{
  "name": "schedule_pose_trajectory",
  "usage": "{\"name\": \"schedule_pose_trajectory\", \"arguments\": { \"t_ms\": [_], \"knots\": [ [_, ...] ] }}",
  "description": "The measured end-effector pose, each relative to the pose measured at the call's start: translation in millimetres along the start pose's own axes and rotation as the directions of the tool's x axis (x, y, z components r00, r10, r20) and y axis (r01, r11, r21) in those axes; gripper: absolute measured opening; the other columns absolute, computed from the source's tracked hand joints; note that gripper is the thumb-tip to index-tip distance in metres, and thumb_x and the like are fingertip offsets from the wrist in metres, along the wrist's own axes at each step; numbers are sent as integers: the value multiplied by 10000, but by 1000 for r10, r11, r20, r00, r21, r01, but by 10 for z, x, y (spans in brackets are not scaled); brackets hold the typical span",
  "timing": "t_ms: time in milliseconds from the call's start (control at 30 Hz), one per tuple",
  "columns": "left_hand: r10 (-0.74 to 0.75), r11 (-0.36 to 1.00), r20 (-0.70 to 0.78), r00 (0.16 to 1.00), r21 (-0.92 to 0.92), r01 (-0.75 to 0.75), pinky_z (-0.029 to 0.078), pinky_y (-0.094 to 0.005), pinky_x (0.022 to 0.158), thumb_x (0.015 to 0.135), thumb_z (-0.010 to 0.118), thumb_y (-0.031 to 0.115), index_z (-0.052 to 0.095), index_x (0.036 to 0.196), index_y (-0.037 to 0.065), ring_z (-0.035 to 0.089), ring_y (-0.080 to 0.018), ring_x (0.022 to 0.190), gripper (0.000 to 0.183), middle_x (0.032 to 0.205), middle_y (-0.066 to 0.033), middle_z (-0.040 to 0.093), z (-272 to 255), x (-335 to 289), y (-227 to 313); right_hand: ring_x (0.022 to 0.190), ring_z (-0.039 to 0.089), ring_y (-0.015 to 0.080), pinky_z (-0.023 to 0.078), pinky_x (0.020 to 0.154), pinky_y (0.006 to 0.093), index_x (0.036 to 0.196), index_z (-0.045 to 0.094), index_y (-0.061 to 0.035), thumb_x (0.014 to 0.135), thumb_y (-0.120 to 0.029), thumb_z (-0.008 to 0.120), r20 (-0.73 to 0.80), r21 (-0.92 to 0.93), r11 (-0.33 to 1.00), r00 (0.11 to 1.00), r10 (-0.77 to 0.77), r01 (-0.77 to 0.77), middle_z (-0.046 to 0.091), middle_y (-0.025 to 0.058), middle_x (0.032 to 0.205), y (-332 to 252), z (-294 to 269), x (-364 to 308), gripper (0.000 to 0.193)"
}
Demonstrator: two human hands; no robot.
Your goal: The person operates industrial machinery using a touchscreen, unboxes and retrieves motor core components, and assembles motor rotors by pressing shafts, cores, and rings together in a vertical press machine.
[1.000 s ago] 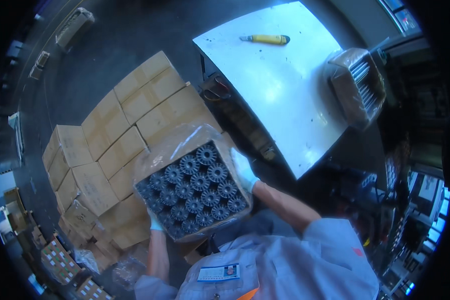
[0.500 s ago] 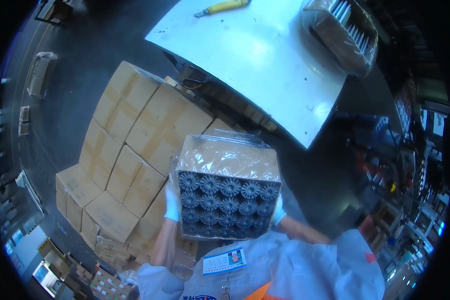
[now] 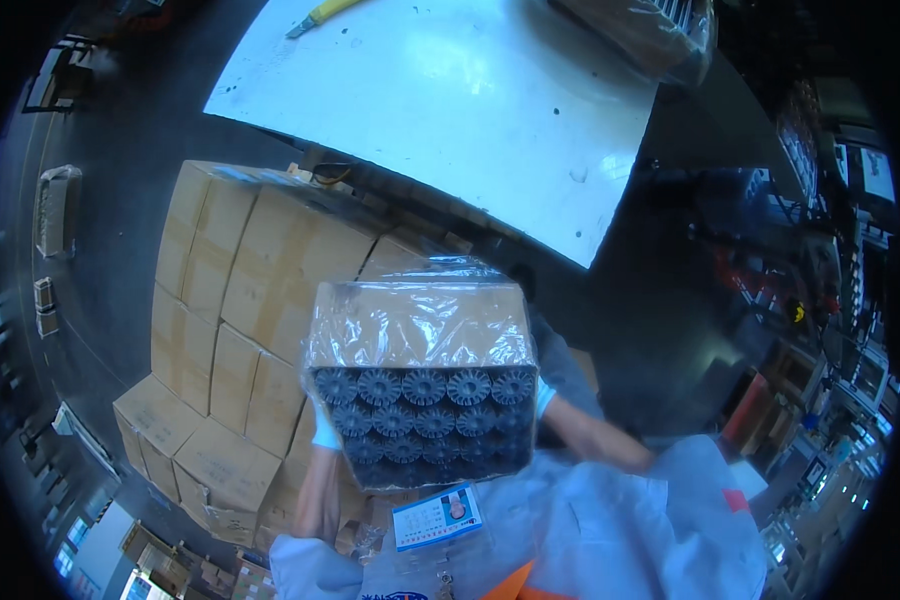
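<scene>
- So, the thing being carried is a plastic-wrapped pack (image 3: 422, 380) of dark gear-like round parts: tan cardboard under crinkly clear film on top, and the face toward the camera shows the toothed discs in neat rows.
- It's up in the air close to the chest, above the stacked cartons (image 3: 232, 330), short of the white tabletop (image 3: 450, 110).
- Left hand (image 3: 323, 432) in a pale glove is pressed flat on the pack's left side. Right hand (image 3: 543, 398) is mostly hidden behind the right side, only a sliver of glove shows, but it looks clamped on too.
- Counts: one pack in the hands, four discs across in the top row and I think three rows, though the bottom ones go murky. One yellow-handled tool (image 3: 322, 14) at the tabletop's far edge, one more wrapped bundle (image 3: 640, 25) at its far right corner.
- Cartons: roughly nine or ten visible, stacked tight.
- Room: the tabletop's middle is bare, its near edge sits just beyond the pack; dark floor (image 3: 120, 170) open to the left.
</scene>
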State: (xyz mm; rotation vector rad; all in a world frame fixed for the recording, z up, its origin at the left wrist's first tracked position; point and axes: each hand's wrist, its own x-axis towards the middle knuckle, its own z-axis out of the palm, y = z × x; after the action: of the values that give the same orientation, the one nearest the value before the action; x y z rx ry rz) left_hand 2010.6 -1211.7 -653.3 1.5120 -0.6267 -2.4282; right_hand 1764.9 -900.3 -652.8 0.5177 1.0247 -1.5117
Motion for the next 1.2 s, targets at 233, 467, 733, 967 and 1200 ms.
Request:
{"name": "schedule_pose_trajectory", "arguments": {
  "t_ms": [233, 467, 733, 967, 1200],
  "knots": [
    [15, 999, -38, 999, 37, -13, 353, -392, 1147, 1077, 299, 434, 385, 1504, 45, 445, -249, 1340, 584, 1502, -95, 451, -63, -40, 87, 1124, 559, 145, 461, 1003, 303, 1428, 452, -62, 1080, -220, 402, 50, -44, 999, 999, -18, 20, 586, 46, 1266, 62, 74, 75, 386],
    [6, 998, -49, 999, 64, -3, 354, -398, 1147, 1074, 300, 443, 388, 1502, 48, 448, -253, 1338, 589, 1501, -96, 454, 74, -52, 81, 1134, 554, 142, 453, 1011, 298, 1449, 433, -63, 1077, -218, 415, 80, -79, 994, 994, -74, 81, 582, 43, 1275, -79, 142, 117, 404],
    [23, 999, -75, 997, 44, -20, 355, -405, 1148, 1071, 301, 453, 392, 1500, 51, 451, -259, 1336, 594, 1500, -97, 456, 210, -372, 11, 1147, 530, 121, 424, 1017, 285, 1482, 442, -67, 1080, -376, 420, 1, -269, 955, 991, -131, 127, 587, 37, 1311, -631, 496, -20, 508],
    [116, 993, -151, 982, -18, -120, 355, -411, 1149, 1069, 301, 461, 396, 1498, 54, 454, -264, 1334, 599, 1498, -98, 459, 387, -1185, 9, 1114, 550, 140, 423, 995, 301, 1441, 498, -53, 1076, -452, 384, 13, -693, 683, 952, -307, 230, 634, 47, 1258, -1406, 895, -496, 552],
    [284, 941, -222, 933, -120, -315, 356, -418, 1149, 1066, 302, 470, 399, 1496, 57, 457, -269, 1332, 604, 1497, -99, 461, 816, -1951, -70, 1280, 523, 293, 417, 1063, 372, 1484, 377, -38, 1015, -335, 546, 160, -809, 538, 970, -183, 235, 540, 188, 1388, -1967, 1126, -483, 580]
  ]
}}
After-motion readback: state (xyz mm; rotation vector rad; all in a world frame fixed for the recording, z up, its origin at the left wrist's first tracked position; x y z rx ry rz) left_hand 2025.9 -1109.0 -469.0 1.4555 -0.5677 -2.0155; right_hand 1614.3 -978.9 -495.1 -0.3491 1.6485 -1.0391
